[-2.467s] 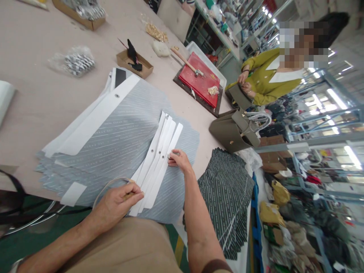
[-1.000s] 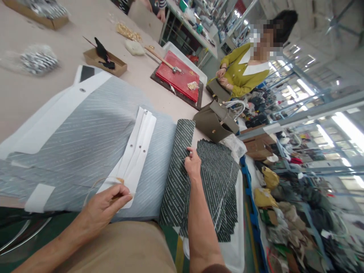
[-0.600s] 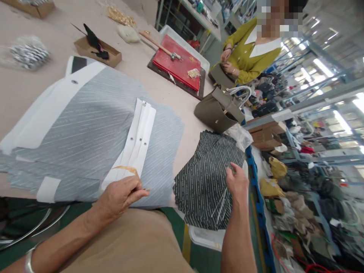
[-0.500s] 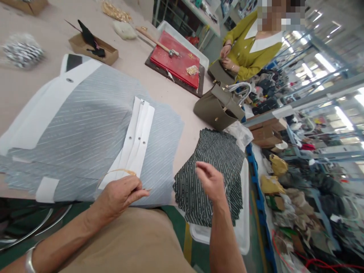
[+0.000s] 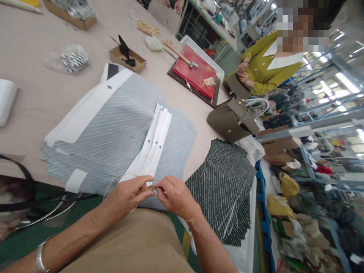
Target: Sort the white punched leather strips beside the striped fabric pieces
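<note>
My left hand [image 5: 127,197] pinches the end of a thin tan strip of tape [image 5: 116,181] that loops away to the left. My right hand [image 5: 174,197] meets it fingertip to fingertip and pinches the same end. Both hands hover at the near edge of a stack of grey striped sheets [image 5: 119,129]. A few white strips with snap studs [image 5: 153,142] lie fanned on top of that stack, just beyond my fingers.
A pile of dark green striped sheets [image 5: 224,185] lies in a white tray at my right. Farther off are an olive handbag [image 5: 230,121], a red pad with a hammer [image 5: 196,72], a small cardboard box [image 5: 127,60] and bagged hardware [image 5: 69,60]. A person in a yellow top [image 5: 264,72] works across the table.
My right hand set a dark green sheet onto the pile at the right, then came back left to meet my left hand at the tape end. The left hand stayed on the tape.
</note>
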A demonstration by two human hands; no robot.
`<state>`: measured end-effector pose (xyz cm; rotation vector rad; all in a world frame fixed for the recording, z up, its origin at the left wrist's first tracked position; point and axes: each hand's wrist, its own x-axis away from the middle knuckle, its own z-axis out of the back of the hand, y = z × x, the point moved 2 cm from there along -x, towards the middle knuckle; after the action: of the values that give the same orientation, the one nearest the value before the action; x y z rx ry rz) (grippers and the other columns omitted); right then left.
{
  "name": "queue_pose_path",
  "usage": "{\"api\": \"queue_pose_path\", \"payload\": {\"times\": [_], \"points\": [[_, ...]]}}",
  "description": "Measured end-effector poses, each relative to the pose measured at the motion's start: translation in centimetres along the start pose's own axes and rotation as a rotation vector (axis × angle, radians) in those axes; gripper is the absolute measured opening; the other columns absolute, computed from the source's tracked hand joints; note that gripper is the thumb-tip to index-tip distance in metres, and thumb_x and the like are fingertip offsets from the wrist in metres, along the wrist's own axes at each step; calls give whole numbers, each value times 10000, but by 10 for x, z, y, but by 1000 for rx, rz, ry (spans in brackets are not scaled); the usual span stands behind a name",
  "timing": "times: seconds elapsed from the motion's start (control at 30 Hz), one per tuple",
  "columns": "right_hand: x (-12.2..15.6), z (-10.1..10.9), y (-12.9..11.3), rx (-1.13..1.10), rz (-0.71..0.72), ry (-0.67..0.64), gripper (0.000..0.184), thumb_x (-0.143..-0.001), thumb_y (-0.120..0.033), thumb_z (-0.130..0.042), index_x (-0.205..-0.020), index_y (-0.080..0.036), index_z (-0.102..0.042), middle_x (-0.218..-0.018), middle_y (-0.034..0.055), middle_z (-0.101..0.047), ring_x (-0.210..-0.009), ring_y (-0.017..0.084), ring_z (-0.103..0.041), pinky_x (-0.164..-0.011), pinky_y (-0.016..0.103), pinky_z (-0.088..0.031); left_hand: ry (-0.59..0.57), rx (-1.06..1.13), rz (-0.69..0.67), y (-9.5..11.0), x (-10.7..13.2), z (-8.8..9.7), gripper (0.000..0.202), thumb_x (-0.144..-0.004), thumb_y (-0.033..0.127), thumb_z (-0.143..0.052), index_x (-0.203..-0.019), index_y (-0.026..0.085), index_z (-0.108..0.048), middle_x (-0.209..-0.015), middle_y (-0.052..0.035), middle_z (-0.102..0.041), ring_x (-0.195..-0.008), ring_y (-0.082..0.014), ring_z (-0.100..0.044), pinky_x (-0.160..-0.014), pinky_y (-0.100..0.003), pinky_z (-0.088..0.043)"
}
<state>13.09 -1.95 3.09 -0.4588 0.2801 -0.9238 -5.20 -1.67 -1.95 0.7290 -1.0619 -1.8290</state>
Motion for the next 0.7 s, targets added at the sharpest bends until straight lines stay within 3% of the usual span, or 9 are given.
{"api": "queue_pose_path", "payload": {"times": [0.13, 0.23, 0.33, 0.4, 0.53, 0.6, 0.7], "points": [[-10, -8, -3, 40, -18, 0, 119, -911, -136, -527, -944, -168, -637, -821, 56, -654, -786, 181, -620, -720, 275, -496, -48, -10, 36, -3, -5, 7, 197, -926, 321, -527, -809, 229, -655, -732, 32, -672, -685, -125, -625, -652, -214, -449], [-18, -16, -4, 38, -27, 29, 139, -899, -123, -527, -926, -165, -656, -790, 52, -649, -756, 175, -620, -698, 268, -493, 10, -29, 37, -6, -8, 11, 245, -925, 305, -494, -741, 212, -627, -675, 28, -632, -625, -121, -593, -594, -216, -421], [-29, -27, 7, -57, -120, 148, 164, -878, -132, -515, -888, -160, -676, -754, 49, -651, -725, 165, -618, -691, 268, -495, 90, -26, 25, -7, -10, 15, 258, -935, 292, -479, -733, 200, -609, -663, 21, -617, -614, -121, -575, -592, -221, -410], [-39, -35, 27, -205, -305, 268, 171, -863, -175, -520, -862, -159, -691, -741, 45, -663, -701, 160, -620, -683, 276, -503, 86, 8, 7, -6, -10, 18, 251, -942, 294, -489, -746, 200, -615, -657, 24, -614, -608, -119, -565, -605, -223, -410], [-60, -55, 88, -737, -791, 435, 206, -801, -326, -604, -825, -150, -707, -640, 2, -657, -570, 136, -606, -579, 265, -524, -11, 140, 74, -7, -12, 22, 242, -952, 314, -482, -781, 203, -613, -690, 28, -613, -619, -115, -558, -609, -216, -421], [-72, -64, 112, -925, -887, 459, 243, -740, -369, -655, -814, -144, -709, -612, -10, -654, -538, 122, -595, -548, 252, -524, -25, 188, 140, -11, -13, 25, 260, -955, 337, -460, -782, 201, -598, -718, 22, -603, -651, -123, -563, -619, -218, -433], [-86, -76, 132, -1003, -915, 451, 267, -675, -374, -710, -803, -139, -711, -588, -19, -650, -499, 99, -572, -516, 226, -502, -32, 204, 206, -19, -13, 30, 274, -952, 376, -449, -790, 202, -586, -755, 15, -592, -705, -138, -571, -663, -233, -451]]}}
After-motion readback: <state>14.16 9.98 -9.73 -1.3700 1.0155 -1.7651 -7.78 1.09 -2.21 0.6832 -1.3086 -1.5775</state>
